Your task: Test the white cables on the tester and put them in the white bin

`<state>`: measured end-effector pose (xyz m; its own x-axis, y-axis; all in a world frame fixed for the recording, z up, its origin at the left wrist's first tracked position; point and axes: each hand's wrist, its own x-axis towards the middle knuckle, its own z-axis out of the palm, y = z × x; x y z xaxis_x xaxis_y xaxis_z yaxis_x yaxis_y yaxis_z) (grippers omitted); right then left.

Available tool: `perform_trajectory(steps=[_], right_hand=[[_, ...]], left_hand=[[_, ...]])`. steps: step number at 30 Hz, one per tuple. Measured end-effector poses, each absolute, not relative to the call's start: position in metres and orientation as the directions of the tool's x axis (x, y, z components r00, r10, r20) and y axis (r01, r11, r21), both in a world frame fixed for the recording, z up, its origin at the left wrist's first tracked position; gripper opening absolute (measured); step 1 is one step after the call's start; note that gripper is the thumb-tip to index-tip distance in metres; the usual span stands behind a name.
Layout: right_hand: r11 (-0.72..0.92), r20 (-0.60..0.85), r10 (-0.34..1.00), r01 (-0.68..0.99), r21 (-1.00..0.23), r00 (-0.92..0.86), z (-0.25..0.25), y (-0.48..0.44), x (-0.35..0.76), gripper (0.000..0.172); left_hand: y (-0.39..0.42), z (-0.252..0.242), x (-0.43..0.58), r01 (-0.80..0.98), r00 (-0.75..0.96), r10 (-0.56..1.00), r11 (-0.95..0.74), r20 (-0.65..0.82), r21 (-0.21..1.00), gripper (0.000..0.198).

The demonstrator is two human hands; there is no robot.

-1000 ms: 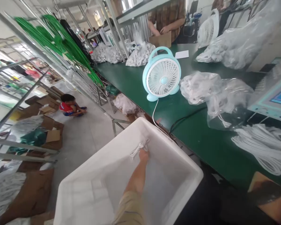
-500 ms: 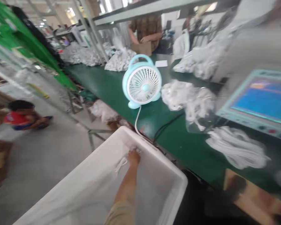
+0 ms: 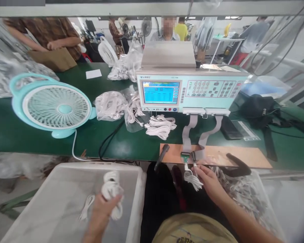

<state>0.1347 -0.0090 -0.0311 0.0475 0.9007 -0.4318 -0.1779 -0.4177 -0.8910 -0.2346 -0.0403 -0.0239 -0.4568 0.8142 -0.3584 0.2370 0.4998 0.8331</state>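
head view shows the left hand (image 3: pixel 101 211) clenched around a coiled white cable (image 3: pixel 111 189) over the white bin (image 3: pixel 53 189), only one cable lying inside, while the right hand (image 3: pixel 209 182) pinches another cable (image 3: pixel 192 177) at the tester connectors (image 3: pixel 188 156), many bundles seemingly left.

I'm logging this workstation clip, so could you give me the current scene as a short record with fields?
left hand: left hand holds a coiled white cable above the white bin
right hand: right hand grips a white cable bundle at the grey ribbon connectors
in bin: one loose white cable
bench: green bench with cable tester, blue desk fan, bagged cables, loose cable coils
others: a person's hands on a cardboard box at far left
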Motion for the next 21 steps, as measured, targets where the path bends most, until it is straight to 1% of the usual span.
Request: perform_trajectory(steps=[1, 2, 3, 4, 6, 7, 8, 9, 11, 13, 15, 16, 18, 20, 21], right_hand=[[-0.394, -0.409, 0.912, -0.203, -0.896, 0.034, -0.033, -0.010, 0.135, 0.030], [-0.372, -0.387, 0.922, -0.227, -0.900, 0.024, -0.034, -0.011, 0.136, 0.029], [-0.353, -0.368, 0.930, -0.249, -0.902, 0.013, -0.035, -0.011, 0.136, 0.029], [-0.339, -0.352, 0.936, -0.264, -0.903, 0.002, -0.036, -0.011, 0.136, 0.030], [-0.318, -0.330, 0.944, -0.280, -0.906, -0.003, -0.035, -0.009, 0.134, 0.032], [-0.303, -0.318, 0.948, -0.275, -0.912, 0.010, -0.034, -0.008, 0.132, 0.034], [-0.278, -0.296, 0.955, -0.253, -0.927, 0.033, -0.032, -0.008, 0.131, 0.035], [-0.249, -0.269, 0.961, -0.223, -0.943, 0.063, -0.030, -0.008, 0.129, 0.035], [-0.172, -0.184, 0.976, -0.112, -0.979, 0.112, -0.029, -0.013, 0.129, 0.034], [-0.166, -0.177, 0.974, -0.088, -0.982, 0.141, -0.033, -0.020, 0.130, 0.031], [-0.162, -0.165, 0.981, -0.037, -0.986, 0.107, -0.041, -0.031, 0.135, 0.027], [-0.204, -0.207, 0.975, -0.050, -0.978, 0.077, -0.047, -0.037, 0.139, 0.026], [-0.317, -0.323, 0.946, -0.124, -0.940, 0.026, -0.059, -0.051, 0.154, 0.025], [-0.412, -0.430, 0.901, -0.210, -0.887, 0.049, -0.074, -0.065, 0.182, 0.027], [-0.433, -0.463, 0.881, -0.227, -0.872, 0.101, -0.081, -0.071, 0.202, 0.029]], left_hand=[[-0.043, -0.010, -0.205, 0.281, -0.359, 0.859, 0.473, -0.366, 0.835, 0.052], [-0.043, 0.001, -0.174, 0.288, -0.240, 0.905, 0.412, -0.351, 0.864, 0.054], [-0.040, 0.009, -0.144, 0.279, -0.020, 0.946, 0.316, -0.324, 0.907, 0.054], [-0.034, 0.014, -0.114, 0.269, 0.127, 0.955, 0.227, -0.268, 0.936, 0.057], [-0.020, 0.016, -0.064, 0.240, 0.313, 0.937, 0.082, -0.157, 0.967, 0.061], [-0.013, 0.015, -0.045, 0.215, 0.367, 0.916, 0.086, -0.162, 0.973, 0.059], [-0.008, 0.012, -0.030, 0.202, 0.379, 0.906, 0.117, -0.188, 0.972, 0.055], [-0.006, 0.010, -0.019, 0.207, 0.353, 0.907, 0.163, -0.229, 0.965, 0.051], [-0.008, 0.004, -0.005, 0.251, 0.221, 0.921, 0.264, -0.320, 0.931, 0.046], [-0.017, -0.001, 0.003, 0.311, 0.084, 0.922, 0.337, -0.379, 0.889, 0.048], [-0.027, -0.004, 0.008, 0.369, 0.014, 0.899, 0.402, -0.438, 0.838, 0.048], [-0.034, -0.005, 0.012, 0.378, 0.008, 0.883, 0.432, -0.470, 0.818, 0.047], [-0.047, -0.004, 0.023, 0.309, 0.077, 0.830, 0.507, -0.552, 0.805, 0.051], [-0.058, -0.003, 0.037, 0.176, 0.196, 0.757, 0.599, -0.624, 0.782, 0.066], [-0.062, -0.002, 0.044, 0.112, 0.245, 0.723, 0.641, -0.646, 0.759, 0.075]])
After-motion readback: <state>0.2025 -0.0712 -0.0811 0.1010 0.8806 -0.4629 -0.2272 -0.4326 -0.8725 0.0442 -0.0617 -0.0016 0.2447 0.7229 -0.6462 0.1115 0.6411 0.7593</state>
